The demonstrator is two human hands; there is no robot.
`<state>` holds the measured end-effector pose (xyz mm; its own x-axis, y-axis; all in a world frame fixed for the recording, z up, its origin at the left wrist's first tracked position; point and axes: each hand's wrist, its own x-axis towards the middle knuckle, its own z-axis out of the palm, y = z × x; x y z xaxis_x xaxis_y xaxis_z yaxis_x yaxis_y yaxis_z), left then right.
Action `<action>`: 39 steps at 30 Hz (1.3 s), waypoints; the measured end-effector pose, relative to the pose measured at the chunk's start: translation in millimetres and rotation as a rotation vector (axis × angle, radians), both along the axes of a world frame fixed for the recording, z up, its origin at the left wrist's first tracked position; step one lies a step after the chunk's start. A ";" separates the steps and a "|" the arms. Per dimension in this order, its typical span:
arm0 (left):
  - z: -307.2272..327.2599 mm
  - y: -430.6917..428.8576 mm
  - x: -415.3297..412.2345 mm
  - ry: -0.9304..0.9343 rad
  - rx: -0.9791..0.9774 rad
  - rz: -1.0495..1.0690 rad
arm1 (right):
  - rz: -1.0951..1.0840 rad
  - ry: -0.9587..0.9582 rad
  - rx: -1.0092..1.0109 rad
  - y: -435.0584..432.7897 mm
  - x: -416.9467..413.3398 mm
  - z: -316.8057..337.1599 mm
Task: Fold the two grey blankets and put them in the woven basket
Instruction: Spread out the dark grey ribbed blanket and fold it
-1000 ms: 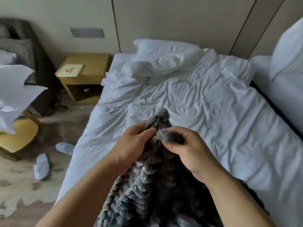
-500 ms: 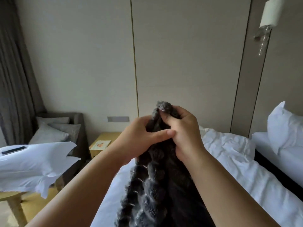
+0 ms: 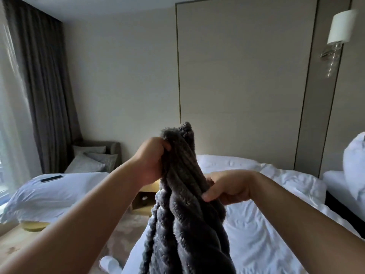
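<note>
A fluffy dark grey blanket [image 3: 185, 218] with thick ribs hangs bunched in front of me, above the bed. My left hand [image 3: 151, 161] grips its top edge, raised high. Lower and to the right, my right hand [image 3: 227, 187] pinches the blanket's side edge. The blanket's lower part runs out of the bottom of the view. Neither a second grey blanket nor the woven basket is in view.
A bed with rumpled white sheets [image 3: 262, 204] lies ahead and right. A white pillow with a dark phone [image 3: 51, 178] on it sits at left. A grey armchair with cushions [image 3: 94, 159], a wooden nightstand [image 3: 147, 192], a curtain [image 3: 47, 86] and a wall lamp [image 3: 339, 30] are around.
The hands were together at the blanket's top. The left hand has stayed high on the top edge while the right slid down and out along the edge. My view has tilted up.
</note>
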<state>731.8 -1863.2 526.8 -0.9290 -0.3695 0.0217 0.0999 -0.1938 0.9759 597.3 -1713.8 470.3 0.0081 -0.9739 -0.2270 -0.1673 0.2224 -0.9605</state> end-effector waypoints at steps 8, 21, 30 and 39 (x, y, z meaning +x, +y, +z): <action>-22.3 -10.3 24.5 -0.026 -0.445 -0.297 | -0.690 0.289 -0.164 6.2 11.2 -24.1; -52.3 -8.3 21.4 0.036 -0.577 0.098 | -0.739 0.110 -0.277 -4.8 78.6 -15.7; -49.9 -54.8 11.0 0.196 -0.163 0.192 | -0.371 -0.044 0.470 28.9 68.2 -125.2; -39.9 -122.9 15.2 -0.055 -0.976 0.471 | -1.197 0.753 0.128 52.1 30.0 -64.6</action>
